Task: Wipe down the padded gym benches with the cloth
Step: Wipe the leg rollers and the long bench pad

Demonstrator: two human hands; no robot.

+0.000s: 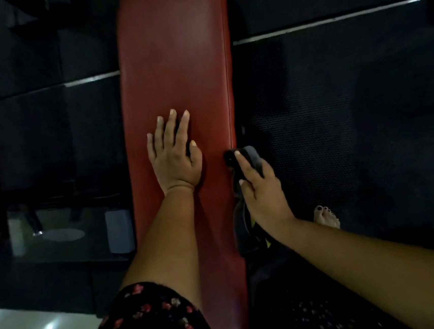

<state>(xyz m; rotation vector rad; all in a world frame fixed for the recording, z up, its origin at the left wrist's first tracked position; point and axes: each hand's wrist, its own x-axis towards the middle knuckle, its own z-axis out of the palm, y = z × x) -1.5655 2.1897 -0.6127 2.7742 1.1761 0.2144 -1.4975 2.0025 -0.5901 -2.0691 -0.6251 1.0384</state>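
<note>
While the dark cloth (pixel 250 155) sits bunched against the right edge of the red bench (pixel 174 62), with a tail hanging down the side, I see the right hand (pixel 262 194) curled round it, fingers and thumb pinching the wad. The left hand (pixel 174 157) lies flat on the pad just to the left, fingers straight and slightly spread, bracing. I judge the risk lies here: the cloth rides the side seam, not the top, so a stroke could slip off the edge and leave the top unwiped. The loose tail could also snag below, near the bare foot (pixel 327 217) on the dark floor (pixel 337 99).
</note>
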